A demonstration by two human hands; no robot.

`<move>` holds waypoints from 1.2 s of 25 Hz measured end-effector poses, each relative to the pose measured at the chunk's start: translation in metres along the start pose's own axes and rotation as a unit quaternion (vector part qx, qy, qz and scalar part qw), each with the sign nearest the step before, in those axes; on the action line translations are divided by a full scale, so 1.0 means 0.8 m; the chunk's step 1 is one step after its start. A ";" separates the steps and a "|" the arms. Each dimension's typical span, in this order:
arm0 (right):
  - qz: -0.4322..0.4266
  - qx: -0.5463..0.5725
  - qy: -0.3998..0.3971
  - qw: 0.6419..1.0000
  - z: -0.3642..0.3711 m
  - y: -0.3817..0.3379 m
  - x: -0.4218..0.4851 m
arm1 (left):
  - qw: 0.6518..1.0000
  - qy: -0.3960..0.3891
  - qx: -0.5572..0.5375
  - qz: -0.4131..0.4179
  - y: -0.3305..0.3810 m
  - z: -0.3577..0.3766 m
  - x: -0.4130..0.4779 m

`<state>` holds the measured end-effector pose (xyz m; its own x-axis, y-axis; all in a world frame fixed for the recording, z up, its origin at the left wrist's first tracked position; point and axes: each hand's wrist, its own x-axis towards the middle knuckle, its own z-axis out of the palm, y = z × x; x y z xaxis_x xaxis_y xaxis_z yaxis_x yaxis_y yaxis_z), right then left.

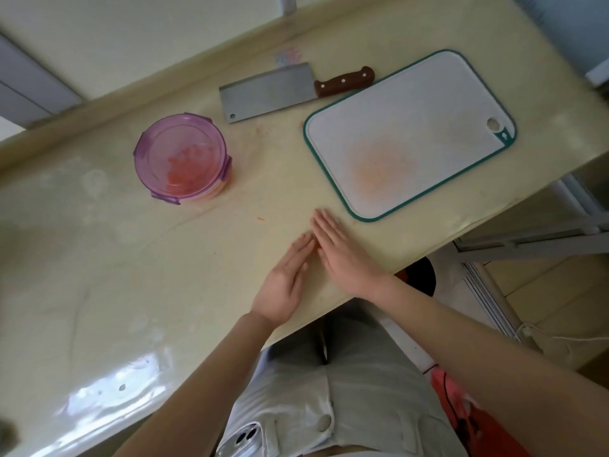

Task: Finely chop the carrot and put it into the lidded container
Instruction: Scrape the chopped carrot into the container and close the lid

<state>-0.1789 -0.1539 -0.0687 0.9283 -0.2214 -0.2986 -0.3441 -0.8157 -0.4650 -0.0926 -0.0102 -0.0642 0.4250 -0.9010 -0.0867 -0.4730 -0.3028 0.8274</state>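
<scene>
Both hands, left hand (pixel 286 285) and right hand (pixel 342 255), are lying flat with fingers released on the cream worktop (pixel 131 258), chopped orange carrot (pixel 183 166) sitting inside the lidded round purple plastic container (pixel 181 158) up-left, nearer the left.

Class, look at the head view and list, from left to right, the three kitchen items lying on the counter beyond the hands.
lidded container, with chopped carrot showing through its purple lid → cleaver → cutting board, stained orange
</scene>
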 end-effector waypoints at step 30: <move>-0.057 0.053 -0.004 0.997 0.003 -0.024 -0.038 | 0.989 0.113 0.075 -0.063 -0.036 -0.008 -0.033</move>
<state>-0.2011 -0.1306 -0.0525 0.9615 -0.1258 -0.2441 -0.2490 -0.7746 -0.5814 -0.0850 0.0242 -0.0822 0.6409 -0.7664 -0.0436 -0.5075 -0.4656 0.7250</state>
